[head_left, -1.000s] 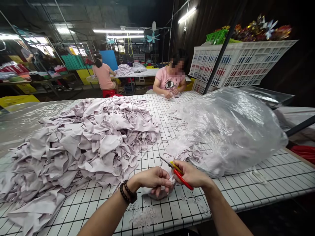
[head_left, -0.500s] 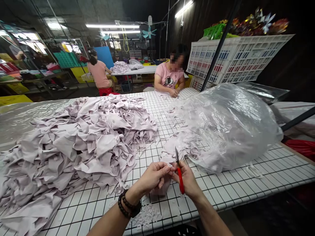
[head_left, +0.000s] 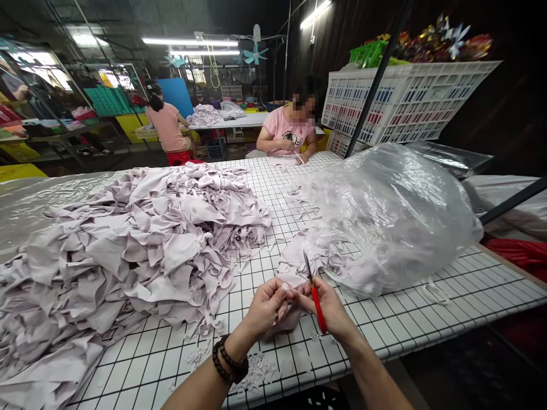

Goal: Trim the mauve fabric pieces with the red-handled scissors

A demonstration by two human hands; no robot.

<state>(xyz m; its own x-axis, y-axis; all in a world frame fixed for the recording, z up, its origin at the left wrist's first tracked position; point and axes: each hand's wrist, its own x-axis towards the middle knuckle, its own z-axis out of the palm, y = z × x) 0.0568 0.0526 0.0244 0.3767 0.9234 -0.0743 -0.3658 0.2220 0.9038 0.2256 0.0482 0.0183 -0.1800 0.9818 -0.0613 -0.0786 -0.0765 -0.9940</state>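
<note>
My left hand (head_left: 265, 307) pinches the edge of a pale pink fabric piece (head_left: 287, 322), which hangs below the fingers just above the table. My right hand (head_left: 334, 313) is closed round small red-handled scissors (head_left: 317, 310), their blades pointing up and away from me. Its fingertips meet those of my left hand at the fabric's edge, where a small white bit shows. Under my left wrist lies a scatter of tiny fabric clippings (head_left: 256, 373). A large heap of pale pink fabric pieces (head_left: 171, 228) covers the table to the left.
A bulging clear plastic bag (head_left: 397, 222) with pale fabric inside lies at the right of the grid-patterned table (head_left: 158, 356). Across the table, a co-worker (head_left: 290, 128) handles fabric; another person (head_left: 166, 125) sits farther back. White crates (head_left: 397, 102) stand behind the bag.
Both hands stay together at the fabric, with my left hand slightly farther left and the scissors tilted a little more. The co-worker opposite has raised one hand. The view has shifted slightly.
</note>
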